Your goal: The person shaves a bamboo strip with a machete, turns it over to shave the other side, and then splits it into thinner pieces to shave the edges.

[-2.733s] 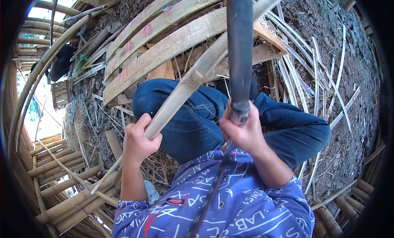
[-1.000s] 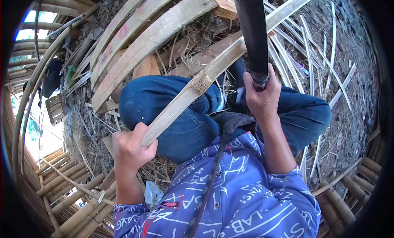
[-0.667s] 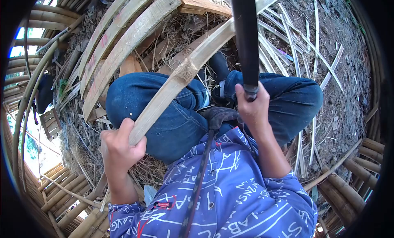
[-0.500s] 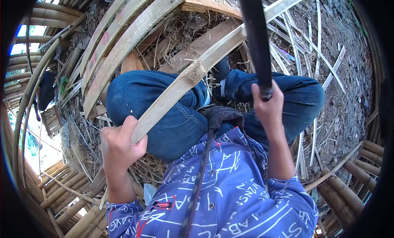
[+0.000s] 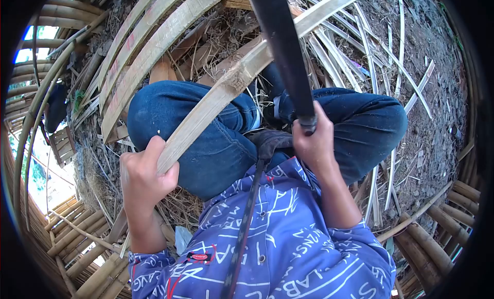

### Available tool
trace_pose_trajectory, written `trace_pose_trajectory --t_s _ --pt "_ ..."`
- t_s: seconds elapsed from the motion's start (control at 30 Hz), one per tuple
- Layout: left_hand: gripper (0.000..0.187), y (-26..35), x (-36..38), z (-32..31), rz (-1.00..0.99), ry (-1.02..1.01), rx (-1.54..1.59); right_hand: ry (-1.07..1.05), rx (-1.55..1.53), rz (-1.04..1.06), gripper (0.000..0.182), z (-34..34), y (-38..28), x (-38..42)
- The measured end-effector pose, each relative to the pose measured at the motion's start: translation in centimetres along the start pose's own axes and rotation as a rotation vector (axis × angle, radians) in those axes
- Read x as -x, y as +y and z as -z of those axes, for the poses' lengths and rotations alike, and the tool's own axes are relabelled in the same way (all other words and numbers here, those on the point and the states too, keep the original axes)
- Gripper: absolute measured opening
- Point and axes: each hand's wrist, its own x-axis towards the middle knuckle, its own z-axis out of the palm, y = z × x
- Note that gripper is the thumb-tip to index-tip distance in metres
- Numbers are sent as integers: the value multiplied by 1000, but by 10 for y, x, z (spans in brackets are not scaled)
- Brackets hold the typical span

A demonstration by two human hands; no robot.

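Observation:
My left hand (image 5: 146, 173) is closed round the near end of a long bamboo strip (image 5: 206, 111), thumb along its side. The strip slants up to the right over my crossed legs, with a rough node partway along. In my right hand (image 5: 315, 139) is the handle of a machete (image 5: 283, 46), its dark, wide blade pointing up and away from me. The blade crosses over the strip in this view and hides a short stretch of it beyond the node.
Several wide split bamboo pieces (image 5: 154, 54) lean at the upper left. Thin pale slivers (image 5: 368, 57) and shavings litter the dirt ground (image 5: 427, 93) on the right. Bamboo pole walls (image 5: 87, 237) curve round both sides. A strap (image 5: 247, 216) hangs down my front.
My right hand has moved left, bringing the machete blade further left along the bamboo strip. My left hand keeps its hold, shifted slightly left and down.

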Motion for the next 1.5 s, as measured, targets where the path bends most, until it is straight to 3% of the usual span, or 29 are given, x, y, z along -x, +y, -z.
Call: trace_pose_trajectory --t_s 0.07,0.1,0.17,0.37,0.63,0.73,0.83,0.93,1.07,1.17,1.3,1.5 --pt "21 2 0 1 -30 -12 -14 83 42 75 17 10 -2 -16" --pt "21 2 1 1 -21 -22 -14 129 28 -6 14 11 2 -23" --pt "23 5 -1 -2 11 -20 -33 128 -31 -101 16 4 -4 -23" --pt "22 3 -4 5 22 -44 -49 90 116 -23 22 21 11 -26" --pt "23 -24 11 29 -37 -36 -69 353 128 -95 40 70 6 -48" --pt "23 -29 20 34 -6 -53 -15 259 130 -225 38 79 -7 -47" --pt "25 -28 26 35 47 -65 26 277 180 -123 33 82 -10 -54" --pt "48 -40 36 38 181 -181 108 303 216 -92 30 88 -16 -70" --pt "60 -68 55 40 26 -193 11 374 257 -37 26 92 -13 -88" --pt "58 -77 70 31 163 -176 -25 379 231 -16 25 87 -4 -95" --pt "52 -91 82 31 195 -237 -40 381 321 -10 28 75 -6 -96" --pt "49 -77 92 41 338 -241 -125 200 274 5 31 35 -3 -87"
